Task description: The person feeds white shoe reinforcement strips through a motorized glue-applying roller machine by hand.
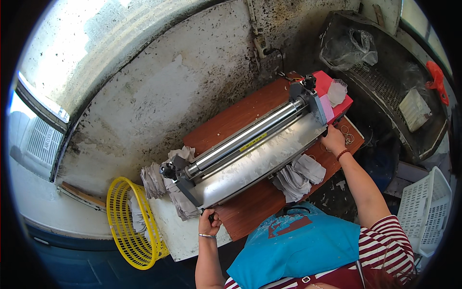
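Observation:
A roller machine point(250, 139) with shiny steel rollers lies slantwise on a red-brown wooden board. Its sloping steel plate point(260, 166) faces me and has pale smears on it. My left hand point(210, 222) is closed round a black knob at the plate's near left corner. At the right end, my right hand point(333, 140) grips another black knob, partly covered by my fingers. Stacks of greyish sheets point(299, 177) lie at the machine's near side. More such stacks point(153, 180) stand by its left end.
A yellow plastic basket point(113, 212) with pale sheets inside stands at the left. Rubber bands point(347, 136) lie on the board point(250, 212) beside my right hand. A red box-shaped housing point(342, 107) adjoins the machine's right end. A white basket point(426, 207) is far right. A stained wall rises behind.

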`<state>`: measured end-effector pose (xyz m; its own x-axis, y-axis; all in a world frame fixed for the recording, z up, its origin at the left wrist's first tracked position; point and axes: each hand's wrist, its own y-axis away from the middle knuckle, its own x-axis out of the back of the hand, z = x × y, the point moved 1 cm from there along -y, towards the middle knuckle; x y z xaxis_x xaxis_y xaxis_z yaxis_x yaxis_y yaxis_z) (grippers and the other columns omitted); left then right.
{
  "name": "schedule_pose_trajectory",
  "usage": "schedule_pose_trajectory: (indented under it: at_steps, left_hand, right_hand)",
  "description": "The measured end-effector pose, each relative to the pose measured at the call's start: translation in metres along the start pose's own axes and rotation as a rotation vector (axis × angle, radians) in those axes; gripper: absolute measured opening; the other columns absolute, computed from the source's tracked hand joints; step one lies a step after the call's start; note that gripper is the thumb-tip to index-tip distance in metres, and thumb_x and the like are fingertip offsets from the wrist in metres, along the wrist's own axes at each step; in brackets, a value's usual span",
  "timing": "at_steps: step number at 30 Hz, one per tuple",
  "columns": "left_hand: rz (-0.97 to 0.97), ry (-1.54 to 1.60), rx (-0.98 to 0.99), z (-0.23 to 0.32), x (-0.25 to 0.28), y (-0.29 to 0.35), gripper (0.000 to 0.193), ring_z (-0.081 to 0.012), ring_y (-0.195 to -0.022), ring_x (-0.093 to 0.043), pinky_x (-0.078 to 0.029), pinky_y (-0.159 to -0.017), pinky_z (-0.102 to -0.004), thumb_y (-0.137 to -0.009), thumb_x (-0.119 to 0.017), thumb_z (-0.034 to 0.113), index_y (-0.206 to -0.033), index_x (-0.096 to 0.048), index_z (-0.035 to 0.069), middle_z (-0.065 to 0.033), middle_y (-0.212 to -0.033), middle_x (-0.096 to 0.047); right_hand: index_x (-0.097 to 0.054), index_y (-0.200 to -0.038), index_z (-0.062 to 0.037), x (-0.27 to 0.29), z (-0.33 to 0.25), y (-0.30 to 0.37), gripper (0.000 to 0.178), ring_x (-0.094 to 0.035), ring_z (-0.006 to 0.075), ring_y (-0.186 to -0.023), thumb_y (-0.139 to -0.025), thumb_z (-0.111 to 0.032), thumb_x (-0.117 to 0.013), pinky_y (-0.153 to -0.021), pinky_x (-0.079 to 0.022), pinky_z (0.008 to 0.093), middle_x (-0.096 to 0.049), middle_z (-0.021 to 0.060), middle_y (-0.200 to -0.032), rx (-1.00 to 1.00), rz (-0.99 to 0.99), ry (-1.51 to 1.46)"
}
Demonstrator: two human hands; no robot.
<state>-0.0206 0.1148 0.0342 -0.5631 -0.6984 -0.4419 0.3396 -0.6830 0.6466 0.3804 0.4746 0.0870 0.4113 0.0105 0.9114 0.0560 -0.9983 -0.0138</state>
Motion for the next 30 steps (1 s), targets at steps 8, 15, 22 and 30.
schedule_pose_trajectory:
  at_steps: [8, 15, 22, 30]
  left_hand:
    - [0.009, -0.004, 0.010, 0.0009, -0.0027, 0.0022, 0.010, -0.0097, -0.033, -0.032, -0.028, -0.037, -0.0240, -0.079, -0.059, 0.020, -0.073, -0.054, 0.015, -0.0010, -0.053, -0.051]
    - [0.012, -0.005, -0.005, 0.0019, -0.0078, 0.0042, 0.010, -0.0097, -0.033, -0.032, -0.028, -0.038, -0.0239, -0.080, -0.058, 0.019, -0.072, -0.053, 0.014, -0.0009, -0.053, -0.050]
    - [0.019, 0.034, 0.011, 0.0025, -0.0079, 0.0052, 0.013, -0.0104, -0.033, -0.034, -0.029, -0.037, -0.0254, -0.079, -0.059, 0.015, -0.069, -0.051, 0.012, -0.0034, -0.053, -0.051]
    - [-0.043, 0.022, 0.018, -0.0001, -0.0019, 0.0022, 0.010, -0.0089, -0.033, -0.032, -0.029, -0.038, -0.0240, -0.082, -0.057, 0.021, -0.075, -0.054, 0.015, 0.0000, -0.052, -0.049]
  right_hand:
    - [-0.057, -0.095, 0.0015, 0.0018, -0.0010, 0.0009, 0.046, -0.063, 0.0414, -0.085, -0.072, -0.038, -0.065, -0.076, -0.050, 0.0475, -0.064, 0.0253, -0.085, -0.016, -0.013, -0.004]
    - [-0.057, -0.095, 0.0019, 0.0007, -0.0001, 0.0007, 0.046, -0.063, 0.0415, -0.085, -0.074, -0.039, -0.063, -0.075, -0.050, 0.0477, -0.064, 0.0258, -0.086, -0.004, 0.000, 0.003]
    - [-0.057, -0.094, 0.0020, 0.0007, 0.0001, 0.0004, 0.045, -0.063, 0.0422, -0.084, -0.074, -0.037, -0.063, -0.075, -0.050, 0.0484, -0.064, 0.0264, -0.085, -0.004, 0.009, -0.001]
    - [-0.057, -0.094, 0.0021, 0.0000, -0.0004, 0.0009, 0.045, -0.063, 0.0423, -0.084, -0.074, -0.038, -0.063, -0.076, -0.050, 0.0480, -0.064, 0.0265, -0.085, 0.007, 0.012, 0.001]
